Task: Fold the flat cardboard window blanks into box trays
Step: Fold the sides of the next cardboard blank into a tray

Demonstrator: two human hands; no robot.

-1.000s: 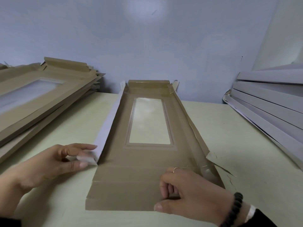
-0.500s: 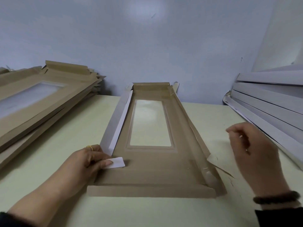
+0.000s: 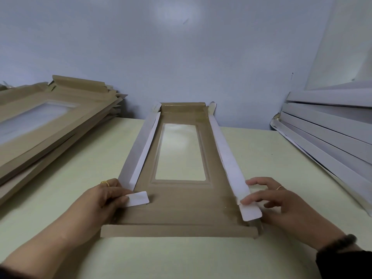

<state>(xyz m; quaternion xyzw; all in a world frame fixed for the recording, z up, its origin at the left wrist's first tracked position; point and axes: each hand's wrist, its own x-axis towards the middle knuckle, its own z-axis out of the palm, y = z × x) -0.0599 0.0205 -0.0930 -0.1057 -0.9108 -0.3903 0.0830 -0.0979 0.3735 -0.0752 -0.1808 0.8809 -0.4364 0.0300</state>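
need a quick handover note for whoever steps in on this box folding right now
Left hand: pinches the left corner tab, folded inward.
Right hand: fingers press on the right side wall near its corner tab.
Blank lies on the table; both side walls and the far end are raised.
Left: tuck the right tab in, fold the near end flap up.
Brown stack left, white stack right.

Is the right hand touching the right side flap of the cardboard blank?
Touching. The head view shows the right hand with fingertips on the right side flap.
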